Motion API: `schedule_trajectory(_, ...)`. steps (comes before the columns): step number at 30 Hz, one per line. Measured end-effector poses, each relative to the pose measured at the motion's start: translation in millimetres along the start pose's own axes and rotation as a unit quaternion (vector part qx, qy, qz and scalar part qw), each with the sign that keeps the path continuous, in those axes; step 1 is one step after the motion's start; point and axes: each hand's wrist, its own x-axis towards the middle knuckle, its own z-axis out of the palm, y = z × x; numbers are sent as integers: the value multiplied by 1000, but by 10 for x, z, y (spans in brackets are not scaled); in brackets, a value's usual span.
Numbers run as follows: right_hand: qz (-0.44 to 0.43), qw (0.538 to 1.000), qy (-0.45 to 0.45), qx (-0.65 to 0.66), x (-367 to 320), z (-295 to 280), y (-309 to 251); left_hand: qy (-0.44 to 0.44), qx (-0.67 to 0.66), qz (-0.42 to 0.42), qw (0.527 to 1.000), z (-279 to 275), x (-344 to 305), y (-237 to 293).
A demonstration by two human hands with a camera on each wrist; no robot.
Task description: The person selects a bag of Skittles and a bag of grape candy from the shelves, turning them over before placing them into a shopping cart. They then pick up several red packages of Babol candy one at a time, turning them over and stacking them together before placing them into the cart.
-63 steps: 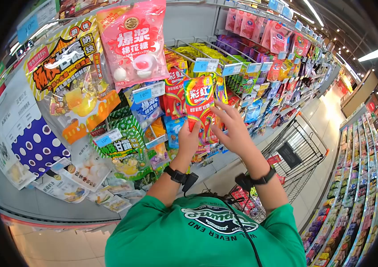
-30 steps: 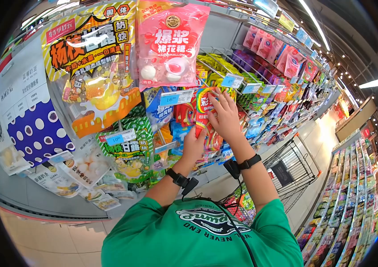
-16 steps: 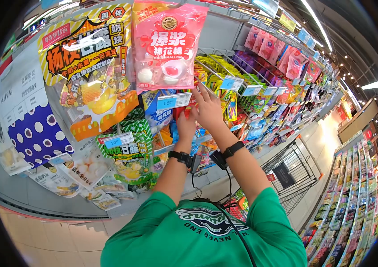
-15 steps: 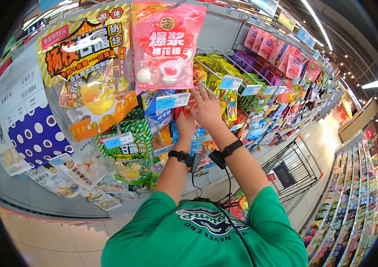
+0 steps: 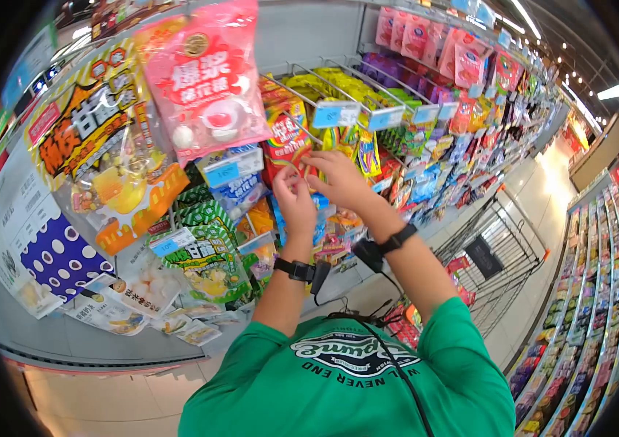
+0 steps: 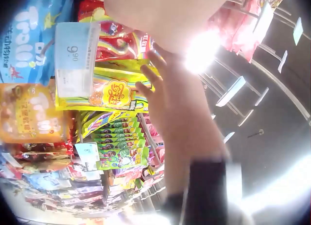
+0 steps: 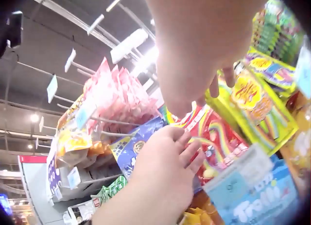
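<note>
Both hands are raised to a candy rack. A red rainbow Skittles bag (image 5: 285,131) hangs on a peg just above them. My left hand (image 5: 293,200) is below the bag, and in the right wrist view its fingers (image 7: 187,150) lie against the bag's front (image 7: 214,137). My right hand (image 5: 338,182) hovers beside it with its fingers spread and straight (image 6: 170,113), pointing at the bag. Neither hand grips anything that I can see. The bag's top and the peg are partly hidden behind the fingers.
A large pink marshmallow bag (image 5: 204,73) and a yellow snack bag (image 5: 98,138) hang to the left. A yellow lollipop bag (image 6: 107,91) and a price tag (image 6: 75,57) are close by. A shopping cart (image 5: 499,247) stands behind on the right, in the aisle.
Earlier both hands held the rainbow bag and lifted it up to the peg. Now the bag hangs on the rack and the hands have dropped slightly, off it.
</note>
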Motion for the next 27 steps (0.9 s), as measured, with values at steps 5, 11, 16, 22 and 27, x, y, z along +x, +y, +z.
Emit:
schedule_trajectory(5, 152, 982, -52, 103, -1431, -892, 218, -161, 4, -77, 984, 5, -12, -263)
schedule_trajectory(11, 446, 888, -104, -30, -3729, -1926, 1124, -249, 276, -38, 928, -37, 162, -496)
schedule_trajectory(16, 642, 751, -149, -29, -5467, -1747, 1443, -210, 301, 34, 930, -54, 100, -423)
schedule_trajectory(22, 704, 613, -335, 130, -7039, -78, 1692, -136, 336, 166, 917, 384, -569, 90)
schedule_trajectory(27, 692, 626, -316, 174, -7626, 1047, 1822, -275, 441, 210, 828, 566, -1259, 179)
